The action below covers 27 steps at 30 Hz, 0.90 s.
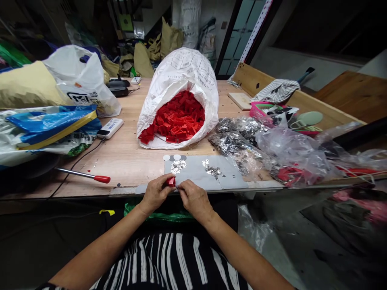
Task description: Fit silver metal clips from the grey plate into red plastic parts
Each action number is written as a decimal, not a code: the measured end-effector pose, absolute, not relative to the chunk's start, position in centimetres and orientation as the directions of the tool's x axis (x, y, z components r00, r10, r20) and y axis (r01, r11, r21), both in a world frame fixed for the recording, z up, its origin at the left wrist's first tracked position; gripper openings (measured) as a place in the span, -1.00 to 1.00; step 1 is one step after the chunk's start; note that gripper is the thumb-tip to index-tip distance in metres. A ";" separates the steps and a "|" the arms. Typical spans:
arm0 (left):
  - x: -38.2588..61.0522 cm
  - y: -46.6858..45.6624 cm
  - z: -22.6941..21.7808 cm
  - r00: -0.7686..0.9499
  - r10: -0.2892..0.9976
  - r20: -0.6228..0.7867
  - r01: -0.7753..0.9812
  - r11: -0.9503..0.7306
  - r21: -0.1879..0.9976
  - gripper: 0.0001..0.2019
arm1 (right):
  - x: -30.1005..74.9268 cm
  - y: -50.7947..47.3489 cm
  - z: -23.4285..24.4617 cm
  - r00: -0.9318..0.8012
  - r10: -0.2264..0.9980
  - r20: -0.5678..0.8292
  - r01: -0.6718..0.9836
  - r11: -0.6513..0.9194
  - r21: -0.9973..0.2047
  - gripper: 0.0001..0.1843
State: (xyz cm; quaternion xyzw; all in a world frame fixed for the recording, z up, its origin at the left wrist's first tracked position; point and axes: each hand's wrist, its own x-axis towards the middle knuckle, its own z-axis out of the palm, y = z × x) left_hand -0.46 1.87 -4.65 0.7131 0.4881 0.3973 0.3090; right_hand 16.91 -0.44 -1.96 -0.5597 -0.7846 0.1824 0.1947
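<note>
Plastic piece (171, 182), red, sits pinched in the left hand (156, 194), lower middle; right hand (195, 198) curls close, grip hard to see, below metal bits (179, 166) in 2 piles.

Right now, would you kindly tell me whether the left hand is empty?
No, the left hand holds a small red piece.
</note>
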 end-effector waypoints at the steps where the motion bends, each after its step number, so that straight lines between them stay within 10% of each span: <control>1: -0.5 1.9 -4.7 0.211 0.942 0.260 0.439 -0.329 0.836 -0.67 | 17.0 -0.3 -2.0 -0.302 0.949 0.096 0.795 0.306 -0.524 -0.86; 12: -1.1 0.7 -3.8 0.194 0.949 0.251 0.244 -0.294 0.924 -0.74 | 19.4 -0.2 -1.1 -0.388 0.917 0.099 0.622 0.339 -0.705 -0.79; 17: -0.6 -0.1 -1.8 0.142 0.985 0.101 -0.147 -0.080 0.986 -0.70 | 19.6 -0.7 0.1 -0.406 0.914 -0.002 0.539 0.238 -0.808 -0.78; 27: -0.3 -1.4 -0.7 0.286 0.908 -0.306 -0.658 0.418 0.626 -0.89 | 17.9 -1.1 2.1 -0.524 0.851 0.044 0.402 0.293 -0.868 -0.55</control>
